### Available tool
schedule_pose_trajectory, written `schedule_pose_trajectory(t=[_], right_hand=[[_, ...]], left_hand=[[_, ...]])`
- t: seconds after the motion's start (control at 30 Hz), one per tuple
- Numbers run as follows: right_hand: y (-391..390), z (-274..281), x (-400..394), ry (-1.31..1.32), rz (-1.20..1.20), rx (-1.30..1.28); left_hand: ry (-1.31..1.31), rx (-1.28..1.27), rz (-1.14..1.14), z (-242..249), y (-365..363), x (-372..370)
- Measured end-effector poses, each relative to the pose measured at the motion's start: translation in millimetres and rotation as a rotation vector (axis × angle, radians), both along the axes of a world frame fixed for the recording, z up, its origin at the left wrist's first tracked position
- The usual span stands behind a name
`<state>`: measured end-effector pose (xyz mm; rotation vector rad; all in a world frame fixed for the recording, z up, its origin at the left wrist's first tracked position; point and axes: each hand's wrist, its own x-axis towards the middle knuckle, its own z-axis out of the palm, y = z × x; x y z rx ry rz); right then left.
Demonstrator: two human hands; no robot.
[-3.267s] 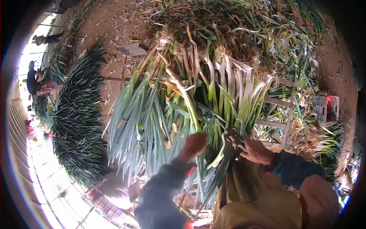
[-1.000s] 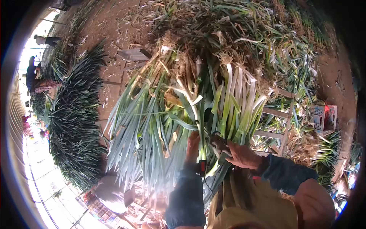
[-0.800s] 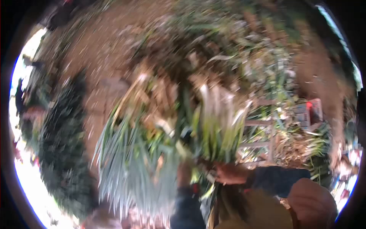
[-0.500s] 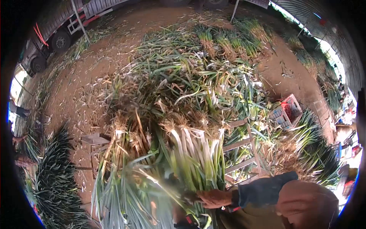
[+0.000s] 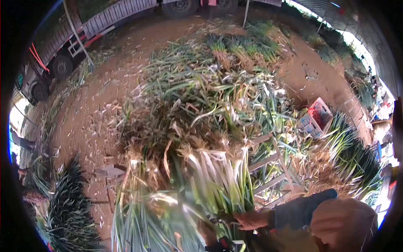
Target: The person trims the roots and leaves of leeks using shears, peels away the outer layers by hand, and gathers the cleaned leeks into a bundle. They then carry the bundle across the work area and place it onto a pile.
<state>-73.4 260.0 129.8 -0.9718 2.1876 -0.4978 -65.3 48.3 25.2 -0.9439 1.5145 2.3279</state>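
Observation:
My right hand (image 5: 252, 219) is closed, its fingers pressed on the leafy part of a green onion (image 5: 189, 208). My left hand (image 5: 206, 233), smeared by motion, is closed around the same onion beside it. The onion's pale end points up and left, blurred. Beyond my hands lies a bunch of green onions (image 5: 220, 178), white stalks and roots facing away from me. To the left, another heap of green onions (image 5: 136, 201) has its long leaves hanging toward me. My finger details are partly hidden by leaves.
A wooden frame (image 5: 268, 182) stands right of the bunch. Beyond it are a trimmings heap (image 5: 180, 107) and a plastic crate (image 5: 315, 119). Onion piles (image 5: 69, 210) lie left and right. A truck (image 5: 121, 19) is at the back; a person's arm (image 5: 31, 195) shows far left.
The view has shifted, so my hands and the bunch appear slightly lower and farther right. The green onion between my hands is still blurred, its pale end swung a little.

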Motion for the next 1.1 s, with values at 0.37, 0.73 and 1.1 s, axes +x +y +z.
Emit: schedule_pose_trajectory(t=[0.37,0.73,1.1], right_hand=[[-39.3,-7.2,-23.8,0.097,-0.241,-0.077],[-93.1,-41.4,-46.4,0.179,-0.153,-0.080],[-85.0,-7.6,-43.8,0.190,-0.038,-0.024]], left_hand=[[0.025,-0.009,-0.053,24.5,4.7,67.3],[-0.032,0.109,0.036,42.4,6.4,67.5],[0.249,-0.382,-0.163,24.5,6.2,77.6]])
